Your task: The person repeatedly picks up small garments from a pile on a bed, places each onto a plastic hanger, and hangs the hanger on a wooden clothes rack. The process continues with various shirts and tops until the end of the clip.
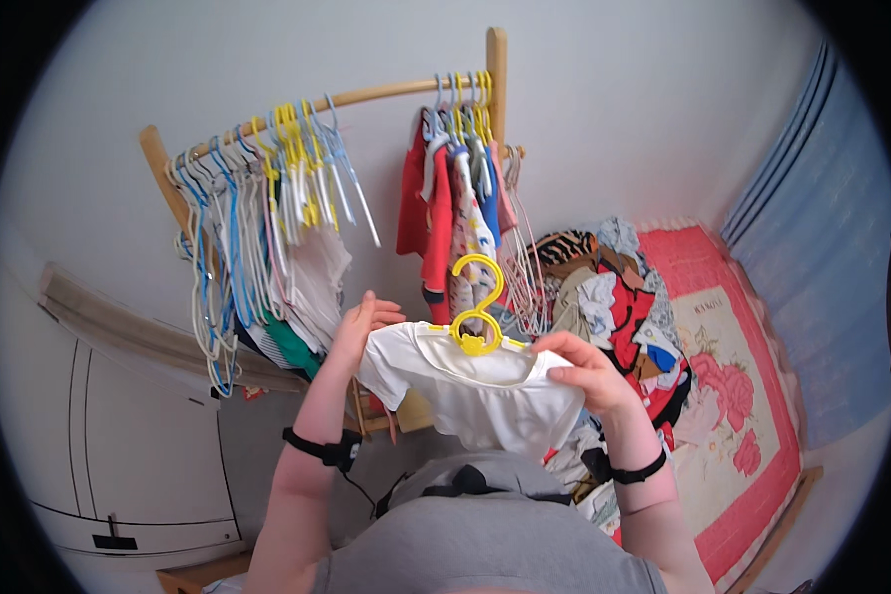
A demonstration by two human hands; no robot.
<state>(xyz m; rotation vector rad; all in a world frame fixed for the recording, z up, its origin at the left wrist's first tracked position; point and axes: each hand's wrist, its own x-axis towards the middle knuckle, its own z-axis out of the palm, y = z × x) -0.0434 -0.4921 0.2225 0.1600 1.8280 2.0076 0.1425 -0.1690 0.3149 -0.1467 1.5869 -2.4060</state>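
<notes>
In front of my chest is a white short-sleeved shirt (485, 396) with a yellow hanger (477, 315) inside its neckline. The hanger's hook points up and hangs on nothing. My right hand (596, 374) grips the shirt at its right shoulder, thumb and fingers closed on the cloth. At the opposite shoulder, my left hand (364, 325) lies against the shirt's edge with its fingers stretched out; part of the palm is hidden behind the sleeve.
A wooden clothes rack (366, 96) stands ahead, with several empty hangers (230, 228) at its left and hung clothes (455, 198) at its right. To the right, a heap of clothes (619, 297) lies on a red floral mat (733, 416). Blue curtains (812, 228) hang beyond.
</notes>
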